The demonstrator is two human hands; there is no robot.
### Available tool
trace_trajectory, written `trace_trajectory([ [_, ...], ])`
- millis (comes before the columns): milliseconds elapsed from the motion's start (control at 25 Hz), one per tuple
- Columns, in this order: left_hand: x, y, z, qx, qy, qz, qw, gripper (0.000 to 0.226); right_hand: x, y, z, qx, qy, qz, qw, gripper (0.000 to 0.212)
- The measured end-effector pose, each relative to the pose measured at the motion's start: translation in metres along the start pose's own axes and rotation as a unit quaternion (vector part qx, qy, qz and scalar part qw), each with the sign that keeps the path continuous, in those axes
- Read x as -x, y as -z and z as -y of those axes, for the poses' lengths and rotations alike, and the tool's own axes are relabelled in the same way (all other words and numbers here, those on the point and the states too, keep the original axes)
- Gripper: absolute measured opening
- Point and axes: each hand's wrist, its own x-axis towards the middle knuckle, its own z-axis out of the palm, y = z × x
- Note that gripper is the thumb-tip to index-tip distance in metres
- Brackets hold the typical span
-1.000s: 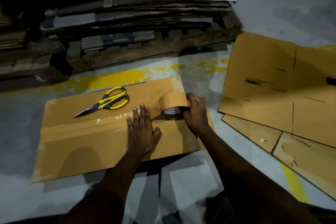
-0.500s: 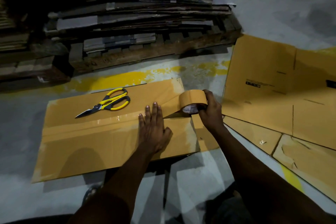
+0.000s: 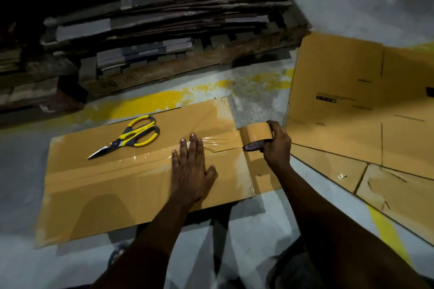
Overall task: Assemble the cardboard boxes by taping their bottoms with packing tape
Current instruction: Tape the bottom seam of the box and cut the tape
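- Since the earlier frames the right hand (image 3: 277,146) has drawn the roll (image 3: 254,131) rightward along the seam. The roll now sits just past the box's (image 3: 105,195) right edge, and the left hand (image 3: 190,169) has slid right after it.
- The right hand grips the roll with its fingers curled over the top. The left hand lies flat with straight fingers, pressing the tape (image 3: 218,142) onto the box.
- The box lies flattened on the floor (image 3: 352,7) in front of the person. Its long axis runs left to right, with the right end angled slightly away, and the seam and tape follow that axis.
- The step in hand is probably laying tape along the bottom seam, and the strip already spans most of it.
- The next move likely calls for wrapping the tape over the right edge and then cutting it. The scissors (image 3: 131,136) lie on the box's far left, blades pointing left, so one hand must come free to take them.
- The tape seems wrinkled by the fingertips, but glare makes this uncertain; it may need smoothing.
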Motion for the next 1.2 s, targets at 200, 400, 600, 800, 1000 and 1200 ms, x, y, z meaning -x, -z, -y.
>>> trace_trajectory([
  [200,-0.001,0.000,-0.001,0.003,0.001,-0.004,1.000,0.088,-0.004,-0.002,0.003,0.010,0.012,-0.046,0.999,0.056],
  [400,-0.001,-0.001,0.001,-0.001,-0.010,0.001,1.000,0.083,-0.007,0.002,0.001,0.016,-0.021,-0.094,0.995,0.052],
  [600,0.000,0.004,-0.015,-0.019,-0.029,0.001,0.999,0.080,-0.004,-0.005,-0.014,0.024,-0.041,-0.033,0.998,0.052],
  [800,-0.014,0.010,-0.066,0.007,-0.142,0.020,0.990,0.083,-0.005,-0.019,-0.030,-0.033,-0.109,0.053,0.992,0.058],
  [1000,-0.016,0.002,-0.060,0.003,-0.153,0.012,0.988,0.078,-0.009,-0.018,-0.031,-0.082,-0.117,0.101,0.985,0.057],
  [1200,0.004,-0.002,0.000,-0.010,-0.120,-0.003,0.993,0.075,-0.006,0.001,-0.007,-0.038,-0.072,0.074,0.994,0.064],
])
